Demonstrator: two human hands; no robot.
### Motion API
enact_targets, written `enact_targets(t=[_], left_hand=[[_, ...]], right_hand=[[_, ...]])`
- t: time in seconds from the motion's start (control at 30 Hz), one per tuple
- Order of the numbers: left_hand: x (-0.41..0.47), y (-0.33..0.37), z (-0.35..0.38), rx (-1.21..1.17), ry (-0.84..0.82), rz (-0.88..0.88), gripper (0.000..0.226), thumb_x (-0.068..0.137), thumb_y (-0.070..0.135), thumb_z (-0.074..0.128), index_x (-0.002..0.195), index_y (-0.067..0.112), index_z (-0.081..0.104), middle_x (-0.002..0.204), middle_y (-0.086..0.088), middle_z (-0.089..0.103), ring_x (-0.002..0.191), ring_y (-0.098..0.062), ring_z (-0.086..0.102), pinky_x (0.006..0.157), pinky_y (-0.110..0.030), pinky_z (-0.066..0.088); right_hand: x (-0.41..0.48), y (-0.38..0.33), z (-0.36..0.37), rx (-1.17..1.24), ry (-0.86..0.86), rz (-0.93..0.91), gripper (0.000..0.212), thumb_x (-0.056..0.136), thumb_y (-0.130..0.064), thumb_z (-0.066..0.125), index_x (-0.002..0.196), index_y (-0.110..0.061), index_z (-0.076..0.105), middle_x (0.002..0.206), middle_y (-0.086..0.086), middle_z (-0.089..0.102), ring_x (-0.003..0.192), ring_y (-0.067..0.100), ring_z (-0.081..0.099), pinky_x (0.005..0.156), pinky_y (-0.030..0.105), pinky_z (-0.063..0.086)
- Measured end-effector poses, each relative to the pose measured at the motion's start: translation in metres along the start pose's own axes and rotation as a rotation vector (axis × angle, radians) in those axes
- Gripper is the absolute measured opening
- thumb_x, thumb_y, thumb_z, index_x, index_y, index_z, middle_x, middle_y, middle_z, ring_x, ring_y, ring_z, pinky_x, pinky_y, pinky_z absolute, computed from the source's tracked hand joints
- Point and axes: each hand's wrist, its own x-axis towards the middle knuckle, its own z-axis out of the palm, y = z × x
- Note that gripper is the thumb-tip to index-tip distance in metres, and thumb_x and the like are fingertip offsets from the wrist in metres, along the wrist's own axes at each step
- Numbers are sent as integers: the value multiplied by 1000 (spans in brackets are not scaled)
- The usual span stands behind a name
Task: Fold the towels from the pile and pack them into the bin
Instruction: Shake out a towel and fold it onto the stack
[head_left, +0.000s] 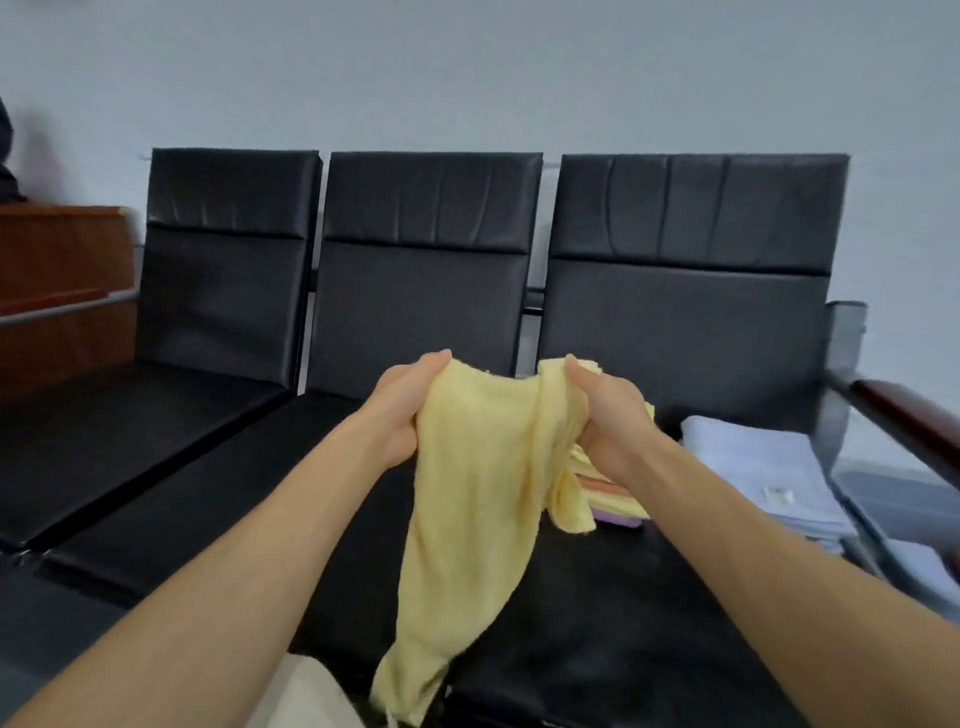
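Brown wood makes the cupboard (62, 291) at the far left. Next to it come three black seats in a row, starting with the left seat (130, 415).

The left grip (402, 410) is clenched on the top edge of a yellow towel (478, 493), with its fingers curled round the cloth. The towel is up in the air over the seats. It hangs down long and loose, almost to the bottom of the view.

It looks soft, thin and light. I think it will flop and bunch up and not stay flat. It is not likely to slip or break. A good place to take hold is at two corners of one edge, so it opens out flat.

The right grip (610, 415) is clenched on the same top edge, near the left one. A bunched bit of towel hangs under it.

Behind that hand, the pile (615, 501) of towels lies on the right seat (597, 597), with orange and purple ones showing. Just to the right sits a stack of pale blue towels (758, 467), folded flat.

Past the dark armrest (904, 410), at the lower right edge, is something pale blue (917, 566). I cannot tell if it is the bin, or what is in it.
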Motion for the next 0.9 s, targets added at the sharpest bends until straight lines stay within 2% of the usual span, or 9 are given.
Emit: enact_targets(t=[0.1,0.2,0.3,0.4,0.5,0.57,0.67,0.8,0.9], left_hand=[[-16,44,27,45,72,157,28,89,21,58,115,11,63,106,-7,65,91,-21,62,76,-35,52],[-34,78,49,41,51,270,28,85,15,59,113,12,60,115,-11,62,101,-25,60,82,-40,51],[-54,104,67,-154,-14,254,36,82,10,65,117,12,58,117,-12,62,104,-26,62,84,-40,53],[-73,121,80,-282,-78,205,49,75,26,77,120,17,62,115,-10,68,103,-26,66,87,-43,55],[-86,131,93,-309,-2,180,57,73,25,78,125,16,57,108,-9,69,93,-25,69,79,-41,58],[-86,133,99,-236,111,212,40,82,13,70,118,12,53,99,-8,64,84,-19,64,74,-31,56],[-88,130,101,-52,167,293,24,89,7,61,111,13,52,93,-3,54,80,-15,53,69,-30,47],[-91,125,83,17,140,302,49,84,-3,63,131,10,52,122,-8,53,109,-25,54,87,-36,48],[-94,120,70,-32,86,244,42,85,1,66,126,10,60,110,-8,61,95,-22,61,82,-35,53]], right_hand=[[-12,-43,-24,-23,87,-116,27,93,-25,60,109,-5,67,109,13,69,98,27,66,91,46,52],[-30,-82,-49,-56,127,-213,21,97,-24,56,105,-9,69,105,9,70,97,25,65,89,45,54],[-49,-112,-72,-134,195,-318,18,97,-22,54,93,-13,69,95,9,67,90,21,61,88,45,54],[-64,-130,-95,-293,305,-424,23,94,-21,50,97,-4,66,86,13,59,82,20,50,73,39,50],[-79,-140,-120,-484,371,-518,28,97,-25,49,102,-2,63,86,4,57,78,16,48,70,34,43],[-83,-143,-134,-569,414,-531,28,99,-28,48,103,-4,62,90,5,59,77,16,50,75,39,50],[-92,-148,-155,-671,471,-511,27,101,-30,44,100,-6,58,93,6,58,88,24,55,77,45,56],[-99,-149,-168,-782,450,-442,28,104,-34,36,101,-12,53,89,4,53,80,22,54,45,33,54],[-94,-152,-173,-747,424,-371,29,103,-33,40,122,-14,51,106,8,55,87,23,55,44,28,49]])
